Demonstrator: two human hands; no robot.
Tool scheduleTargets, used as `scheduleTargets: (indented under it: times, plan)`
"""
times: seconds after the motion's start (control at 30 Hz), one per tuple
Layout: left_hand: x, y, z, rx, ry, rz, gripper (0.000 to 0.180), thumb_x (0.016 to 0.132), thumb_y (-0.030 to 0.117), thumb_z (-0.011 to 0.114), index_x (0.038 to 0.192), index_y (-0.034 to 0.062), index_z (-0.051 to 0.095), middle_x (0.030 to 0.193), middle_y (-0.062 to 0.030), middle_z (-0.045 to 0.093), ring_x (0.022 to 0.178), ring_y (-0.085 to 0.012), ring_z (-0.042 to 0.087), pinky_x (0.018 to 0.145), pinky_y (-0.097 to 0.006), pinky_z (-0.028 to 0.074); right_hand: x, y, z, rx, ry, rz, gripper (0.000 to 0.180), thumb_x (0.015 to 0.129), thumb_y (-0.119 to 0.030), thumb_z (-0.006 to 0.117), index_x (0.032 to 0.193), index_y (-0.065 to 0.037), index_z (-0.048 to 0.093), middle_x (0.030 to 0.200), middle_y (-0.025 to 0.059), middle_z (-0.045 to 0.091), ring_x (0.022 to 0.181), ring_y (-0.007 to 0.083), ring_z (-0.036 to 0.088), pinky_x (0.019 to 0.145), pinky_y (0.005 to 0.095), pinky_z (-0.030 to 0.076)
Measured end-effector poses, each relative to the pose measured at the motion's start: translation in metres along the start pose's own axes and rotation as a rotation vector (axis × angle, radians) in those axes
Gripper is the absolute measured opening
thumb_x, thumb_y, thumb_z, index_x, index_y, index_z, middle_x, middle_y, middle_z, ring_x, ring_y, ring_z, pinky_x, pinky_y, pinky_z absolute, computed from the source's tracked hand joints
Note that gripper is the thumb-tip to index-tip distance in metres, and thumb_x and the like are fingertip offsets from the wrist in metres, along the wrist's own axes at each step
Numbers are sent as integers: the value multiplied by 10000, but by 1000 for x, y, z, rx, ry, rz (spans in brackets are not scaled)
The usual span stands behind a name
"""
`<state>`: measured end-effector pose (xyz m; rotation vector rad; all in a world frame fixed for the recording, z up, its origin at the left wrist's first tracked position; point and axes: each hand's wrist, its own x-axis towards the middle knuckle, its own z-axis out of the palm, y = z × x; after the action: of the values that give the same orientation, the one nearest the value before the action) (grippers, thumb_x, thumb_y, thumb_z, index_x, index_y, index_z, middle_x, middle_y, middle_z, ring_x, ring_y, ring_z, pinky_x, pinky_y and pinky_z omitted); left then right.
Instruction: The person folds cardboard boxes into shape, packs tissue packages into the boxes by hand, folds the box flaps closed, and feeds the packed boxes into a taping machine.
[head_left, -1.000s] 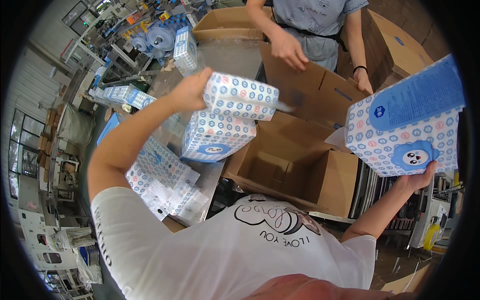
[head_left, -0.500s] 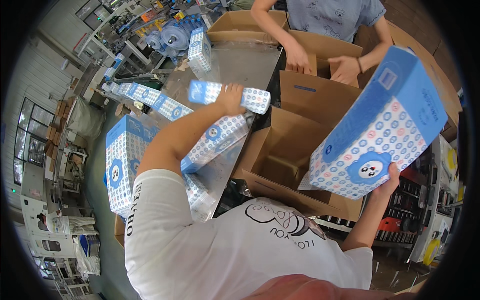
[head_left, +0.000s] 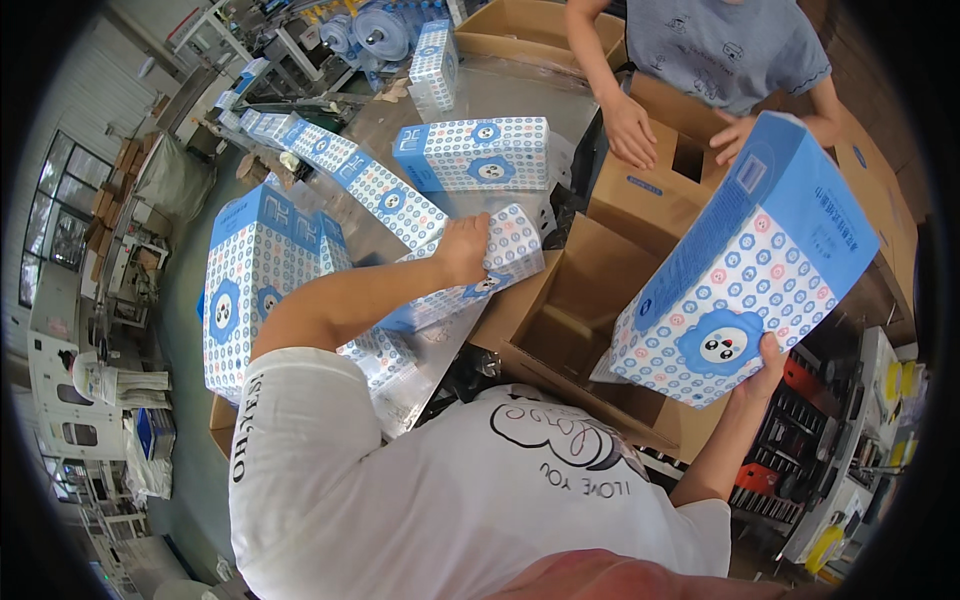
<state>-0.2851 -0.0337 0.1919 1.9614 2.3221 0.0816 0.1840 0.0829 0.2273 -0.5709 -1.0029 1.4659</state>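
Blue-dotted tissue pack (head_left: 745,265) tilted, long axis up-right, in right hand (head_left: 765,365) grip; left hand (head_left: 462,248) clasping smaller pack (head_left: 470,285).

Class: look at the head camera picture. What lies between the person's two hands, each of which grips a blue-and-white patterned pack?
In the head view, an open cardboard box lies between the left hand and right hand.
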Motion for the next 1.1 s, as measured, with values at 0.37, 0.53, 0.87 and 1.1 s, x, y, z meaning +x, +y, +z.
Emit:
scheduleTargets:
  times: [0.37, 0.53, 0.87, 1.1]
  plan:
    - [9, 178, -106, -356, 243, 767, 819, 651, 293, 809, 1295, 0, 395, 1089, -160, 578, 991, -336, 601, 781, -433, 513, 54, -181, -85, -8, 215, -333, 598, 807, -236, 616, 1252, 128, 452, 1212, 230, 555, 1138, 357, 546, 991, 481, 425]
    - [-45, 235, 126, 23, -343, 780, 623, 601, 167, 750, 1133, -42, 501, 976, -190, 617, 890, -318, 635, 712, -400, 521, 27, -45, -33, -1157, -4, -67, 789, 701, -218, 780, 1342, 32, 395, 1307, 193, 482, 1210, 338, 481, 1023, 482, 403]
    - [-13, 112, 11, 22, -670, 930, 481, 712, 191, 694, 1161, 53, 590, 1080, -204, 594, 1065, -358, 544, 923, -431, 435, -66, 232, 59, -1340, -1050, 101, 1017, 616, -35, 675, 1500, -209, 205, 1087, 207, 489, 1072, 390, 475, 966, 450, 380]
    - [17, -71, -25, 184, -141, 475, 1257, 432, 402, 886, 1432, -23, 256, 1319, -263, 428, 1337, -394, 324, 1132, -508, 183, -65, 233, 66, -1430, -1152, -91, 958, 569, 44, 642, 1457, -172, 353, 1071, 216, 479, 1009, 377, 471, 867, 450, 388]
